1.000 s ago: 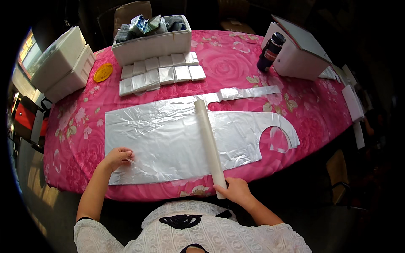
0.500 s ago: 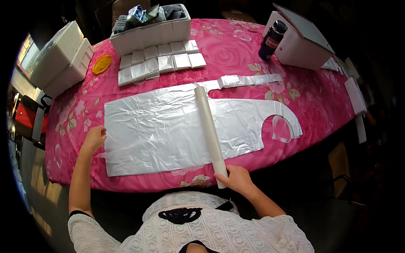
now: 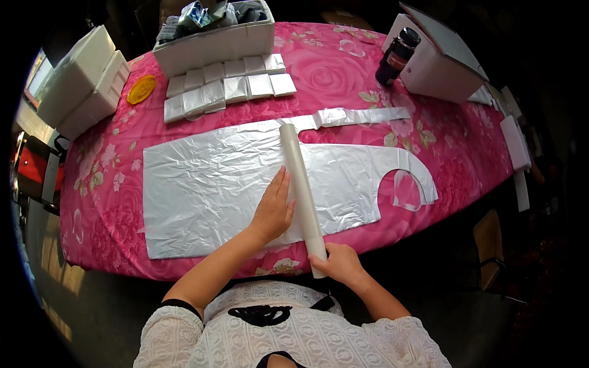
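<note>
The right hand has its grip closed around the near end of a pale rod, which lies across a silver plastic sheet from near to far and sticks out past the sheet's near edge. The left hand has its grip unclosed, fingers straight and together, over the sheet just left of the rod; whether it touches the rod I cannot tell. The sheet lies spread on the pink flowered surface, its broad end left, a narrow strip and a curved strap reaching right. Beyond it, far left, two rows of folded silver packets sit before a filled white box; a dark bottle stands far right.
</note>
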`<state>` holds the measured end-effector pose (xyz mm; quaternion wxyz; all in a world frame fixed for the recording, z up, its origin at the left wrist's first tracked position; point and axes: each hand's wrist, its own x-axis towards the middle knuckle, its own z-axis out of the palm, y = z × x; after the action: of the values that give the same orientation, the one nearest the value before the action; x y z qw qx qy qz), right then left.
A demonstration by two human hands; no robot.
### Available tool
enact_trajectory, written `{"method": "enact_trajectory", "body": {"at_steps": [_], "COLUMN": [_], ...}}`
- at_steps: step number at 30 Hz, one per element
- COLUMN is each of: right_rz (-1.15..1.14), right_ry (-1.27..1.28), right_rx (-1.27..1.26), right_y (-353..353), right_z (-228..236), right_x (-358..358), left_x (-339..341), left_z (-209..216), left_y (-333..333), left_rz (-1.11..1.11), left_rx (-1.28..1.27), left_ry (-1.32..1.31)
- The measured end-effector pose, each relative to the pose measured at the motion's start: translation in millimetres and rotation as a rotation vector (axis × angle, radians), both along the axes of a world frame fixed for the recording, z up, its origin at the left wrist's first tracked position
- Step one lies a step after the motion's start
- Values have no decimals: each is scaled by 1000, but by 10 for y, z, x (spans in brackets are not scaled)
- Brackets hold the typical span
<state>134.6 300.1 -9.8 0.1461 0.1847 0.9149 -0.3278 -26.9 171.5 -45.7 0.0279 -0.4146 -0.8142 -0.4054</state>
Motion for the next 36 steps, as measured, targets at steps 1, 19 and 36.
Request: {"method": "enact_trajectory", "body": {"at_steps": [1,19,36], "right_rz": [3,-75,-689], "right_ry": [-1,104,799], "right_rx": [-6,-369,-1685], "right_y": [4,536,2275], "right_z": [-2,-102,308], "right_x": [-3,-1964,-2609], "left_x": [-8,-22,-3], "left_z": [-65,-189,-168], "left_y": [16,-24,-6], "left_rz": [-4,-45,-46], "left_rx": [-42,-475,-479], "left_ry": [4,99,48]}}
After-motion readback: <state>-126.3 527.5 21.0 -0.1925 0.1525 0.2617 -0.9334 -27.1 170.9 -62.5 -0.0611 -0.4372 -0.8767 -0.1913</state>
